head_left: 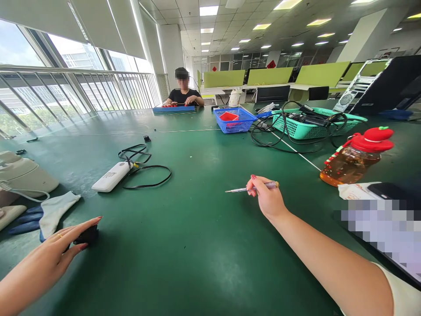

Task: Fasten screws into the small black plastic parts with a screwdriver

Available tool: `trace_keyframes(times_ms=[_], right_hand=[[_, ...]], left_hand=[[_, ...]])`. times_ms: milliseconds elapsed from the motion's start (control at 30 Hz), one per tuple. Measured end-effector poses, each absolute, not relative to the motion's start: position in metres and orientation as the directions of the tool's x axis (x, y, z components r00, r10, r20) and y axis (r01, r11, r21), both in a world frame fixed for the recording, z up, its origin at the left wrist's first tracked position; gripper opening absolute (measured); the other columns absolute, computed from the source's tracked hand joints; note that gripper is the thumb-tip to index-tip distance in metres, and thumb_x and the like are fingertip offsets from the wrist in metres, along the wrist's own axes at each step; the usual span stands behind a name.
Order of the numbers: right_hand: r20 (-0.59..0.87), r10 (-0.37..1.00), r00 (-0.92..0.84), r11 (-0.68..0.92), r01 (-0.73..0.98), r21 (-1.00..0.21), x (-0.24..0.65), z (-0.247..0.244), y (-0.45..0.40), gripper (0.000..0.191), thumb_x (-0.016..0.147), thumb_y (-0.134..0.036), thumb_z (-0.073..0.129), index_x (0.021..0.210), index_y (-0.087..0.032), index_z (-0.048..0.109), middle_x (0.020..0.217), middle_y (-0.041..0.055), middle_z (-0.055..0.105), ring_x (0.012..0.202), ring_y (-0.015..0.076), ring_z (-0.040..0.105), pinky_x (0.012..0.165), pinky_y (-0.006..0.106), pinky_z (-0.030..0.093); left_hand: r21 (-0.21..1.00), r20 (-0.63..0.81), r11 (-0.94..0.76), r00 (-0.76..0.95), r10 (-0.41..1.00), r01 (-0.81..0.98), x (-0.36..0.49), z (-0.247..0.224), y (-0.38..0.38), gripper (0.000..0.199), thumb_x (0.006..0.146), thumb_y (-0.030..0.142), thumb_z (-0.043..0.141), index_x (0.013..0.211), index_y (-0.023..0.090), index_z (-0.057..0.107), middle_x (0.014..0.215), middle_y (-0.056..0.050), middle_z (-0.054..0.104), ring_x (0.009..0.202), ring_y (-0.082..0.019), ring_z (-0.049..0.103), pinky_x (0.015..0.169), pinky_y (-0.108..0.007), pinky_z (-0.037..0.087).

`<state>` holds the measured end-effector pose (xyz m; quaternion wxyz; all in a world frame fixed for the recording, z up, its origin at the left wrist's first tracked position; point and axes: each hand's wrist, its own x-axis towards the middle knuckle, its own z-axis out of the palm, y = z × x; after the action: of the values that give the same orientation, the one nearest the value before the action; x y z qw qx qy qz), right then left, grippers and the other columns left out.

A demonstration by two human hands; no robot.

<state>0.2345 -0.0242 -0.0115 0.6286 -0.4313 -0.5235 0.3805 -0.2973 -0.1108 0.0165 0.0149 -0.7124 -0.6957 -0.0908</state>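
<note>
My left hand (55,250) is at the lower left, its fingers stretched along one side of a small black block-like object (87,236) and the thumb on the other. What kind of object it is I cannot make out, as the hand covers part of it. A blue and white work glove (61,210) lies just beyond that hand. On the right, my right hand (265,193) is closed around the handle of a slim screwdriver (237,190) with a clear, purplish grip. The screwdriver's thin metal shaft points left above the green table (184,263).
A white power strip (112,177) with a looped black cord lies left of centre. A blue basket (235,120), a teal basket (287,127) of cables and a red-lidded jar (355,158) stand to the right. Across the table, another person (184,94) sits at a blue tray (174,109).
</note>
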Motion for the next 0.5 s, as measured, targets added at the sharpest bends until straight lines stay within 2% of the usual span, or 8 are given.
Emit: trace_keyframes(times_ms=[100,233,400,500], right_hand=[[0.332,0.928,0.171,0.34,-0.018,-0.94,0.234,-0.01,-0.024,0.044,0.085,-0.05,0.061,0.053,-0.02,0.062,0.051,-0.0006,0.047,0.052,0.0132,0.046,0.053,0.029,0.038],[0.324,0.93,0.175,0.333,-0.021,-0.943,0.233,-0.008,-0.025,0.044,0.085,-0.05,0.061,0.053,-0.02,0.062,0.051,-0.0005,0.047,0.052,0.0131,0.045,0.053,0.029,0.038],[0.32,0.932,0.173,0.328,-0.024,-0.944,0.233,-0.007,-0.026,0.043,0.085,-0.049,0.062,0.053,-0.02,0.062,0.052,-0.0004,0.048,0.053,0.0128,0.045,0.054,0.029,0.038],[0.321,0.931,0.173,0.329,-0.016,-0.944,0.234,-0.008,-0.026,0.043,0.085,-0.049,0.061,0.053,-0.021,0.062,0.051,-0.0002,0.048,0.053,0.0132,0.045,0.054,0.029,0.038]], left_hand=[[0.15,0.119,-0.051,0.033,0.992,0.987,-0.296,0.011,-0.107,0.05,0.09,0.044,0.038,0.138,0.043,0.048,0.123,0.006,0.068,0.107,-0.024,0.066,0.094,-0.034,0.05],[0.152,0.096,-0.017,0.003,0.995,0.988,-0.294,0.014,-0.104,0.051,0.089,0.047,0.039,0.139,0.041,0.049,0.122,0.004,0.069,0.105,-0.027,0.066,0.092,-0.037,0.051],[0.129,0.058,0.038,-0.046,0.997,0.991,-0.299,0.014,-0.103,0.048,0.09,0.049,0.04,0.137,0.045,0.049,0.127,0.009,0.066,0.099,-0.025,0.068,0.086,-0.035,0.053],[0.115,0.099,0.029,-0.04,0.994,0.993,-0.303,0.012,-0.1,0.045,0.09,0.05,0.04,0.133,0.045,0.055,0.131,0.009,0.064,0.103,-0.026,0.067,0.088,-0.036,0.052]])
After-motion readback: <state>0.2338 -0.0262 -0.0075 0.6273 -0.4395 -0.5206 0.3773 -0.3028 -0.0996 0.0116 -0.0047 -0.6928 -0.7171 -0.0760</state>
